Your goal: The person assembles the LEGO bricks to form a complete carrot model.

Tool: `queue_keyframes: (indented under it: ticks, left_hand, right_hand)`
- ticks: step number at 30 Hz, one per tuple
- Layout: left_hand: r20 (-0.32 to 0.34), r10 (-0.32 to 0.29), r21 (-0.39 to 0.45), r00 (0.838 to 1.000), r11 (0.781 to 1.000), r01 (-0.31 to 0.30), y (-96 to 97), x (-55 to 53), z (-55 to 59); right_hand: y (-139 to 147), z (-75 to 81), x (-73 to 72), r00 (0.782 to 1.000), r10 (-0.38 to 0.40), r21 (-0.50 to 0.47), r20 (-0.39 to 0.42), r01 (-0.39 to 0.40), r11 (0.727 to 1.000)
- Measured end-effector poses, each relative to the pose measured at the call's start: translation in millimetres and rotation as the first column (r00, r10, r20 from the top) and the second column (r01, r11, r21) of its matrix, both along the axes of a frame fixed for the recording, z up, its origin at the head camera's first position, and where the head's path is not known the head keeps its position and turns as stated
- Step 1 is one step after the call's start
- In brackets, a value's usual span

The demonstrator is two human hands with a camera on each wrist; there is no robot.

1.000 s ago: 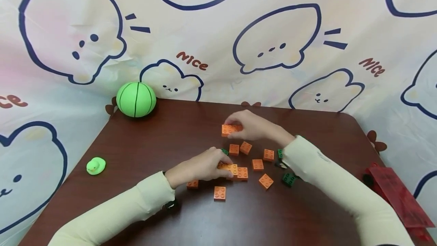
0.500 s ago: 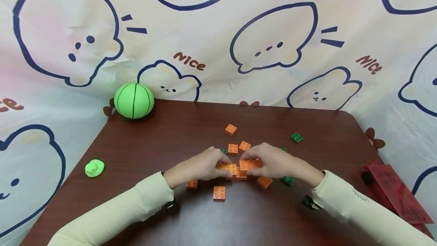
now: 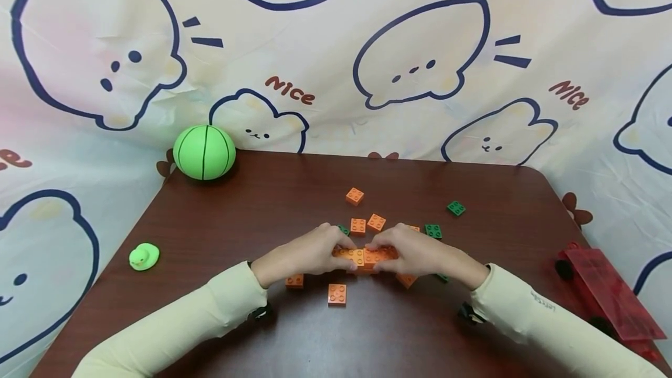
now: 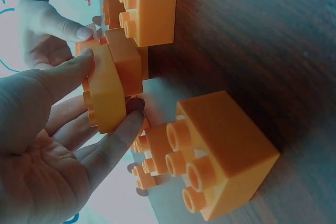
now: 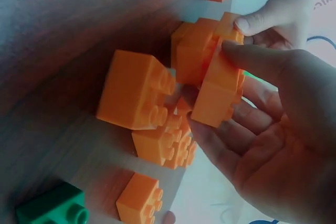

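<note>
In the middle of the head view my left hand point(image 3: 312, 252) pinches a long yellow-orange toy brick point(image 3: 354, 257) by its sides. Opposite it, my right hand point(image 3: 417, 252) grips a long orange brick point(image 3: 373, 257) between thumb and fingers. The two bricks meet end to end, studs up. Beneath them sits another orange brick point(image 4: 127, 64), seen in the left wrist view. From the right wrist, the held orange brick point(image 5: 216, 90) lies over the top of the lower orange bricks point(image 5: 194, 51). My fingers hide much of both long bricks.
Loose orange bricks lie around the hands, one in front point(image 3: 337, 295) and one far back point(image 3: 354, 196). Green bricks point(image 3: 456, 208) are to the right. A green ball point(image 3: 205, 152), a green toy duck point(image 3: 143, 256) and a red wheeled toy point(image 3: 611, 293) stand near the table's sides.
My right hand has come forward and slightly right from the back with the orange brick, lowering it against the yellow-orange one's end. My left hand has kept its grip in place.
</note>
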State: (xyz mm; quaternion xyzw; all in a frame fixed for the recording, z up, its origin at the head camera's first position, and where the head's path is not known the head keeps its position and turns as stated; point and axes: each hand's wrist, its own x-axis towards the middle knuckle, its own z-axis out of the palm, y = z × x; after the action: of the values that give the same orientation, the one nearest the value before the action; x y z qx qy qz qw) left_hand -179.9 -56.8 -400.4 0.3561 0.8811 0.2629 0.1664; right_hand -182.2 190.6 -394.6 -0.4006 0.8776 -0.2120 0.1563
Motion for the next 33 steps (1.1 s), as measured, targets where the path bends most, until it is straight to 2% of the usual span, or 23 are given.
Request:
queue_keyframes:
  ticks: [12, 24, 33]
  left_hand:
    - [0.004, 0.016, -0.016, 1.000, 1.000, -0.016, 1.0, -0.4, 0.4]
    - [0.022, 0.010, -0.011, 1.000, 1.000, -0.010, 2.4, 0.0, 0.8]
    - [0.012, 0.028, -0.013, 1.000, 1.000, -0.028, 1.8, 1.0, 2.1]
  right_hand:
    - [-1.0, -1.1, 1.1, 1.000, -0.018, 0.015, 0.009, 0.018, 1.000]
    - [-2.7, -1.2, 3.6, 0.999, -0.034, -0.050, 0.043, 0.036, 0.998]
    - [-3.1, -8.3, 3.2, 0.994, -0.092, -0.050, 0.057, 0.095, 0.994]
